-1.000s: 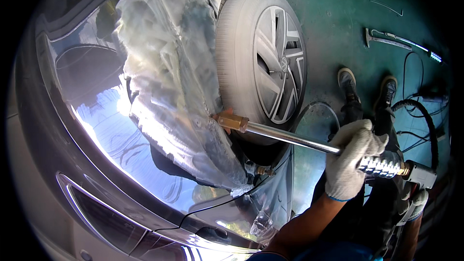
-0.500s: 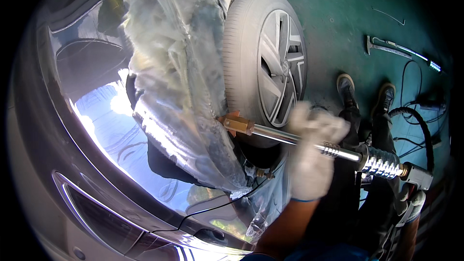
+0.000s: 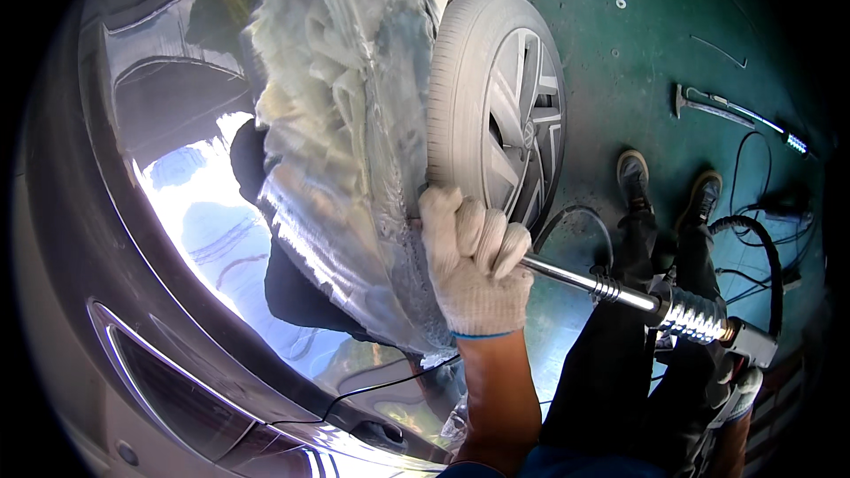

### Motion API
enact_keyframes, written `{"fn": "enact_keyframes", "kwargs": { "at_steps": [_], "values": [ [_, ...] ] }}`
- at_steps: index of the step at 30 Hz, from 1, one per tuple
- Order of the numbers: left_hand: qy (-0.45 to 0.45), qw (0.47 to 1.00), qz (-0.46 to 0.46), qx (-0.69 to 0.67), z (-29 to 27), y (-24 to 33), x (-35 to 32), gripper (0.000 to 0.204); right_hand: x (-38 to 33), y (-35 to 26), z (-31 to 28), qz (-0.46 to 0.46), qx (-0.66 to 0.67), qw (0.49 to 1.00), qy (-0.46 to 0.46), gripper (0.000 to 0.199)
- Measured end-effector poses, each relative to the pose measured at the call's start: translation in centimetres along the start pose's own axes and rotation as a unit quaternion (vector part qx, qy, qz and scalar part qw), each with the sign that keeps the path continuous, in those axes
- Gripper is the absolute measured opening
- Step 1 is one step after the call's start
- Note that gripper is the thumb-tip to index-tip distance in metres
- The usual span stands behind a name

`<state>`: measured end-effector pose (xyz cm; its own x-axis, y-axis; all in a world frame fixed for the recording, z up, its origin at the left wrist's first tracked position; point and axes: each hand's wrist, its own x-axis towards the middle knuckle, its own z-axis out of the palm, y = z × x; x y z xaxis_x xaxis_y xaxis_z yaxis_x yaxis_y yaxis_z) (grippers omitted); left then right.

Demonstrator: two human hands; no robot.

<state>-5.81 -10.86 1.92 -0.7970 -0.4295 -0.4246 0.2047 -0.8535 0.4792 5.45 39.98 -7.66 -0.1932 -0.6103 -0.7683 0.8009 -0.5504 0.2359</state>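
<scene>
Your left hand (image 3: pixel 478 261) has moved along the silver puller (image 3: pixel 580 280) from mid-rod to its front end, closing around it beside the wheel (image 3: pixel 500 106) and hiding the brass-coloured head; your right hand (image 3: pixel 748 385) still grips the rear end, well apart from the wheel.
</scene>
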Motion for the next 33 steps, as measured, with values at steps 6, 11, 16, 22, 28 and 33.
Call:
{"fn": "enact_keyframes", "kwargs": {
  "at_steps": [6,11,16,22,28,33],
  "values": [
    [0.311,0.914,0.112,0.235,4.8,-1.9,-0.7,0.021,1.4,-0.5,-1.4,0.032,-0.061,0.995,-0.066,0.05],
    [-0.066,0.998,0.0,0.005,-0.4,0.0,0.3,0.026,1.4,0.1,-0.4,0.021,-0.039,0.996,-0.071,0.048],
    [-0.167,0.983,-0.068,-0.035,0.1,0.1,0.4,0.028,1.7,-0.9,1.7,-0.008,-0.051,0.996,-0.078,0.046],
    [0.186,0.97,0.048,0.151,4.2,-1.4,1.4,0.006,2.0,-0.5,2.1,-0.024,-0.005,0.998,-0.06,0.044],
    [0.254,0.931,0.076,0.249,5.8,-1.5,3.1,0.011,2.8,0.2,3.6,-0.067,-0.002,0.998,0.016,0.041],
    [0.181,0.958,0.066,0.213,5.1,-0.7,3.8,0.012,4.0,-0.3,3.4,-0.071,-0.031,0.997,-0.03,0.04]
  ]
}}
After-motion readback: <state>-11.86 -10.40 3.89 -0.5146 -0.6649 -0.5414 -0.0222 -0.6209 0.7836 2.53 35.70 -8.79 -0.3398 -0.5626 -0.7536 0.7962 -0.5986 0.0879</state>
